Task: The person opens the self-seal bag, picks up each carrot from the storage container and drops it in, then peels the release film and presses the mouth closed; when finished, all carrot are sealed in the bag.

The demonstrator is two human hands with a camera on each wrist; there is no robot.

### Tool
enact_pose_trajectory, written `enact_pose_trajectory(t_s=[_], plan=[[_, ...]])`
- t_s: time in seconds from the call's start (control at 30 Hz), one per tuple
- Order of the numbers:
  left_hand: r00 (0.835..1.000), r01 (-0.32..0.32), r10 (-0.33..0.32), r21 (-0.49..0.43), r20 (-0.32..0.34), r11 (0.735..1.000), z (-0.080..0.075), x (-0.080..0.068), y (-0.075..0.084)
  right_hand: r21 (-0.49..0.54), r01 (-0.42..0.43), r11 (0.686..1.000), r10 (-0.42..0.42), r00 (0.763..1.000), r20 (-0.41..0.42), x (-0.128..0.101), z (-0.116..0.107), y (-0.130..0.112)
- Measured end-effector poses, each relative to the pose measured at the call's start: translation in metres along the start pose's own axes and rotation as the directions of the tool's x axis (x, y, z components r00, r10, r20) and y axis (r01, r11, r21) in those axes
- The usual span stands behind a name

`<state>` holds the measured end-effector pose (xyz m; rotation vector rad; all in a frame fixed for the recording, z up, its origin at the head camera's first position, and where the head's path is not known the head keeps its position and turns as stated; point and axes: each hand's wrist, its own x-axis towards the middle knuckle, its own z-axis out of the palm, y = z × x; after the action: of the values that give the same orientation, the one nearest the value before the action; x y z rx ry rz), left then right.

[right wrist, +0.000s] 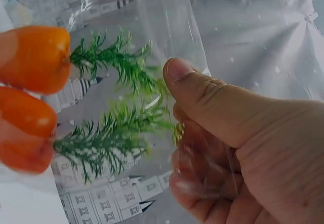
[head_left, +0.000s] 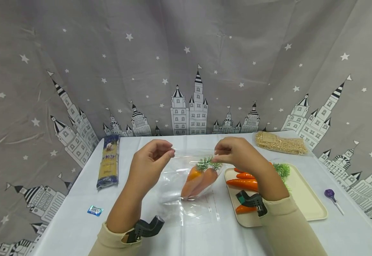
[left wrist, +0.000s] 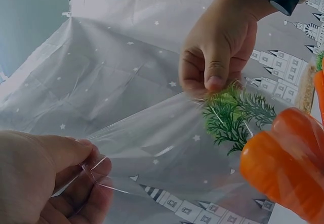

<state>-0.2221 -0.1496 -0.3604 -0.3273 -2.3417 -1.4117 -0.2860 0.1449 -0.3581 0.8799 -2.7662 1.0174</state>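
A clear plastic bag (head_left: pixel 186 181) hangs above the white table, held by its top edge. My left hand (head_left: pixel 153 156) pinches the bag's left corner (left wrist: pixel 96 171). My right hand (head_left: pixel 234 153) pinches the right corner, thumb (right wrist: pixel 202 89) over the film. Inside the bag (left wrist: pixel 162 153) lie two orange toy carrots (head_left: pixel 198 179) with green leafy tops (head_left: pixel 208 163). The carrots (left wrist: pixel 283 163) and their tops (right wrist: pixel 111 97) show close up in both wrist views.
A cream tray (head_left: pixel 304 199) at the right holds several more toy carrots (head_left: pixel 243 183). A pasta packet (head_left: pixel 109 161) lies at the left, a grain bag (head_left: pixel 280 142) at the back right, a purple lollipop (head_left: pixel 331 196) and a small candy (head_left: pixel 94 210) nearby. A star-patterned cloth hangs behind.
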Motion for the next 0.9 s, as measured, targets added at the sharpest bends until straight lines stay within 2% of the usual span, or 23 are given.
enact_pose_trajectory(t_s=[0.5,0.7,0.83,0.9], plan=[[1.000,-0.008,0.008,0.013,-0.015,1.000,0.000,0.001,-0.003,0.037,-0.057,0.998,0.060,0.995,-0.075,-0.015,0.002,0.032],[0.999,0.017,-0.017,0.017,-0.027,1.000,0.000,0.002,-0.007,0.070,-0.072,0.995,0.077,0.994,-0.074,-0.019,0.002,0.041],[0.999,0.036,-0.036,-0.013,-0.026,0.999,0.000,0.001,-0.012,0.108,-0.081,0.991,0.087,0.995,-0.055,-0.022,0.003,0.041],[0.999,0.042,-0.043,-0.062,-0.028,0.997,0.000,0.001,-0.017,0.124,-0.083,0.989,0.090,0.995,-0.049,-0.023,0.003,0.040]])
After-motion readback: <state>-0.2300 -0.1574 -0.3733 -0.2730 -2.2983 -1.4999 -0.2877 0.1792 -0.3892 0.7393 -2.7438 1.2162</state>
